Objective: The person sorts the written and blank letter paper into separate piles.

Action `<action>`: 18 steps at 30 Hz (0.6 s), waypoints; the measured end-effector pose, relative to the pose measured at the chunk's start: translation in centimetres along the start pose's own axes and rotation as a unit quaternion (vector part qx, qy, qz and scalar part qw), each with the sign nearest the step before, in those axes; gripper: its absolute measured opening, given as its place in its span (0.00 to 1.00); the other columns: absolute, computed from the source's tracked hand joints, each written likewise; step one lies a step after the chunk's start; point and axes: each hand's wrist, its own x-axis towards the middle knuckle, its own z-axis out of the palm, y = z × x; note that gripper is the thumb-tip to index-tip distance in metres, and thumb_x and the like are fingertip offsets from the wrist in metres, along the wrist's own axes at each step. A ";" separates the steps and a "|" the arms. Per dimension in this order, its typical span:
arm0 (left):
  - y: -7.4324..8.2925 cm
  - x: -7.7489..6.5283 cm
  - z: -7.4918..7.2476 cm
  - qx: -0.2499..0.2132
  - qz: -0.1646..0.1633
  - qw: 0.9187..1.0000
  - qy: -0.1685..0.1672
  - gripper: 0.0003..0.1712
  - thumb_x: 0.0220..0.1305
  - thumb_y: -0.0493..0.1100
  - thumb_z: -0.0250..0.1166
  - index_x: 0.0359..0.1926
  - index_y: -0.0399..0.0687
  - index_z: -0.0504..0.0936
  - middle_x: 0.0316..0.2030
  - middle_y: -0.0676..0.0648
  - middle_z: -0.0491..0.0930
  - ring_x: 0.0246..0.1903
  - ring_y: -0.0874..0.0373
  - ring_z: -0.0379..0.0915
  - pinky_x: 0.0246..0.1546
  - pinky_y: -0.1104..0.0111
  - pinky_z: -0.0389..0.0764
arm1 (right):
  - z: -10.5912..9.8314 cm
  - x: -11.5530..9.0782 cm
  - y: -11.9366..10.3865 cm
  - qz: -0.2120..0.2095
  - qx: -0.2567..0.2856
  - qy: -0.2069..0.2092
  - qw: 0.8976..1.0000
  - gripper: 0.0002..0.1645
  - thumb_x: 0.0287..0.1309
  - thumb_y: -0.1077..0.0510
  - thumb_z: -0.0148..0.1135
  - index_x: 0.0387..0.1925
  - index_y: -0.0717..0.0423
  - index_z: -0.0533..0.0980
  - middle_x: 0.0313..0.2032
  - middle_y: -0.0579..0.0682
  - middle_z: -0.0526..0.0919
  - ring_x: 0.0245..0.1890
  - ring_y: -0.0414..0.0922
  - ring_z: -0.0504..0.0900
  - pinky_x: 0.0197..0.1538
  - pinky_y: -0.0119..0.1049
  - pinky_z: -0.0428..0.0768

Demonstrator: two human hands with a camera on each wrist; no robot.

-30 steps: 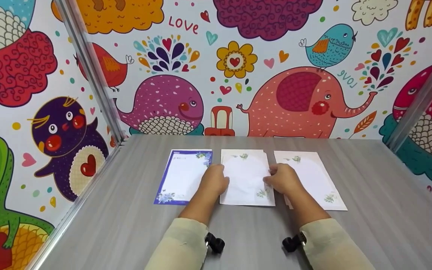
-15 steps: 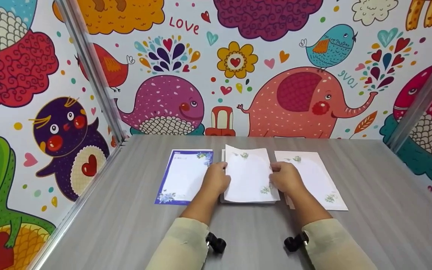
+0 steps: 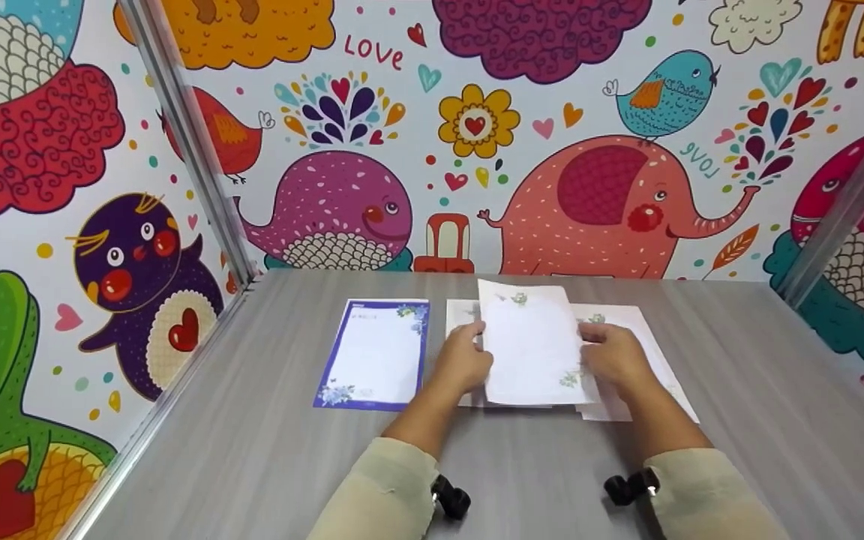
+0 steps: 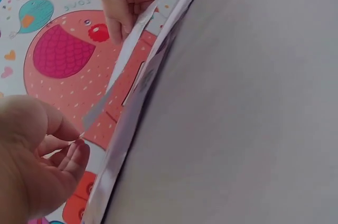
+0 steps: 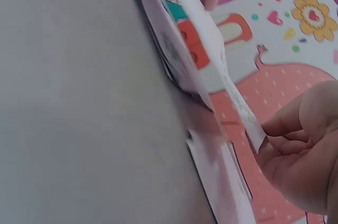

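Both hands hold one sheet of white letter paper [image 3: 533, 345] with green leaf prints at two corners. My left hand [image 3: 466, 358] pinches its left edge between thumb and fingers, and my right hand [image 3: 616, 356] pinches the right edge. In the left wrist view the sheet [image 4: 124, 57] shows nearly edge-on, raised off the tabletop and slightly bowed. Beneath it, partly covered, lie the middle paper stack [image 3: 462, 309] and the right paper stack [image 3: 646, 322]. The right wrist view shows my right thumb and fingers at the sheet's corner [image 5: 256, 137].
A blue-bordered sheet [image 3: 376, 356] with flower prints lies to the left on the grey wood-grain table [image 3: 274, 450]. Cartoon-printed walls [image 3: 469, 247] stand at the back and sides, with metal posts [image 3: 188, 142] at the corners.
The hands were at the edges of the middle stack. They have lifted its top sheet and carried it to the right, so it now partly overlaps the right stack.
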 end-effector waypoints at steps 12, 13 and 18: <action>2.9 -0.7 4.7 -0.044 0.013 0.998 -0.038 0.38 0.58 0.30 0.62 0.73 0.38 0.75 0.57 0.38 0.80 0.41 0.57 0.77 0.52 0.62 0.82 | -5.4 -0.9 3.4 0.086 0.046 -0.042 0.994 0.34 0.79 0.60 0.50 0.82 0.54 0.62 0.80 0.62 0.67 0.81 0.66 0.61 0.80 0.61 0.67; 3.2 -0.8 5.0 -0.046 0.010 0.998 -0.041 0.38 0.59 0.30 0.62 0.73 0.39 0.75 0.58 0.39 0.80 0.41 0.57 0.77 0.52 0.63 0.81 | -5.8 -1.0 3.7 0.087 0.043 -0.044 0.994 0.34 0.80 0.59 0.50 0.82 0.54 0.62 0.80 0.63 0.66 0.81 0.66 0.62 0.80 0.62 0.67; 4.7 -1.2 6.7 -0.061 0.004 0.997 -0.039 0.39 0.57 0.29 0.63 0.73 0.39 0.76 0.61 0.39 0.79 0.45 0.57 0.79 0.56 0.64 0.81 | -7.7 -1.3 5.0 0.089 0.055 -0.042 0.994 0.35 0.80 0.54 0.54 0.82 0.57 0.62 0.79 0.66 0.66 0.78 0.64 0.68 0.80 0.59 0.70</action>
